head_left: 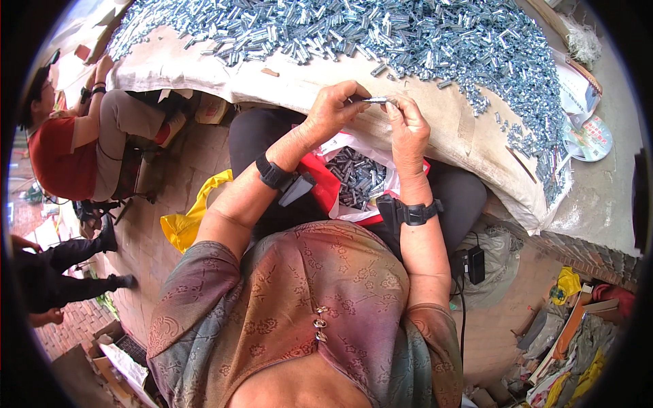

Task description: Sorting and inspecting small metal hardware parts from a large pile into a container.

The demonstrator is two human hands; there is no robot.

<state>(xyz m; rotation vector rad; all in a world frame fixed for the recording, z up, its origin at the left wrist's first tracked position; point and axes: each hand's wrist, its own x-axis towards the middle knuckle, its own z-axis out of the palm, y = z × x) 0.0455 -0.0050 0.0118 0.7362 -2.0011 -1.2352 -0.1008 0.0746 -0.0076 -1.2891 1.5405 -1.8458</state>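
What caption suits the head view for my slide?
Left hand and right hand pinch a small metal piece near a red and white bag of parts and a metal heap.

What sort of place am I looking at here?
Likely a makeshift workshop: a broad heap of small metal pieces lies on a cloth-covered surface, a red bag holds darker pieces, and another person sits at the surface's left end.
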